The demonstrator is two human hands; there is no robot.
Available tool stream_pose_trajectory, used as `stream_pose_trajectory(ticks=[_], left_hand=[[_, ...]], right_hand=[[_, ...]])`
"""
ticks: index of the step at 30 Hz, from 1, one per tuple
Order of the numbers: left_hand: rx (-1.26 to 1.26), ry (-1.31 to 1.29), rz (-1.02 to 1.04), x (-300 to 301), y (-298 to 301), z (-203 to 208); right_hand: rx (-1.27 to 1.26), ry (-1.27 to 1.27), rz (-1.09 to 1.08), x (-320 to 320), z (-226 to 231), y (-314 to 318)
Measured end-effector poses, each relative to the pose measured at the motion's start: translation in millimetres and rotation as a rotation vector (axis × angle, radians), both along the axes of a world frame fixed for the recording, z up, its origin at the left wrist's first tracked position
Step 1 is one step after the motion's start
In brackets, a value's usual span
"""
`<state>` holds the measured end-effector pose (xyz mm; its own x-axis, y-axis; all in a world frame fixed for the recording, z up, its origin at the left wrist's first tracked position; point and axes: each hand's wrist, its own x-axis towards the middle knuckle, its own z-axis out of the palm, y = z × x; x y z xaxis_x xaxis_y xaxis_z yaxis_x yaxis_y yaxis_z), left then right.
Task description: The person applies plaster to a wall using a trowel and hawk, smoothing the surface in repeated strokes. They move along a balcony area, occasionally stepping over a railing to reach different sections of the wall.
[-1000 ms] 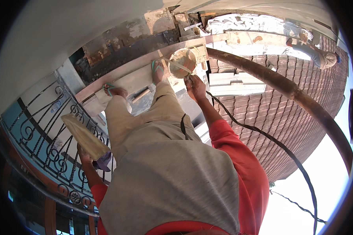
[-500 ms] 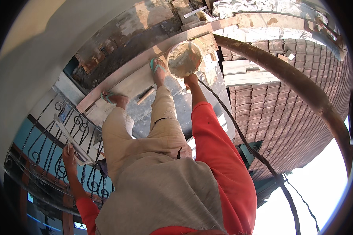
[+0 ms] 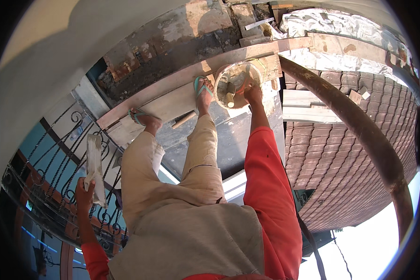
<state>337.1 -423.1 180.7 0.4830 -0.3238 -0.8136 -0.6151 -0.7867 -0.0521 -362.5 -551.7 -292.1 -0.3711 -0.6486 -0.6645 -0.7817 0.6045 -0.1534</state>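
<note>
A round bucket (image 3: 225,77) smeared with dried mortar stands on the boards beside my right foot. Closed at its right rim is my right hand (image 3: 253,92), which appears to grip the rim; the fingertips are partly hidden. Inside the bucket leans a tool with a pale, thick handle (image 3: 230,99), apart from my hand; its lower part cannot be made out. Off to the left, my left hand (image 3: 85,190) is wrapped round the lower part of a long, narrow, whitish board (image 3: 94,163) with grey smears, held out in front of the railing.
Both my feet, in green flip-flops, rest on wooden planks (image 3: 172,102). A short wooden stick (image 3: 184,119) lies between them. Black wrought-iron railing (image 3: 60,163) runs along the left. A thick brown pole (image 3: 354,116) curves past on the right, above roof tiles (image 3: 345,163). Dark cable hangs near my right arm.
My right hand has moved from the bucket's near rim to its right side, and the handled tool now shows inside. The board in my left hand has swung more upright.
</note>
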Motion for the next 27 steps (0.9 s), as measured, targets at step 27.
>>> stream_pose_trajectory(ticks=[27], left_hand=[[-0.067,-0.177,0.257,-47.9,143.3,-13.3]], right_hand=[[0.251,-0.103,0.504,-70.1,30.9,-43.0]])
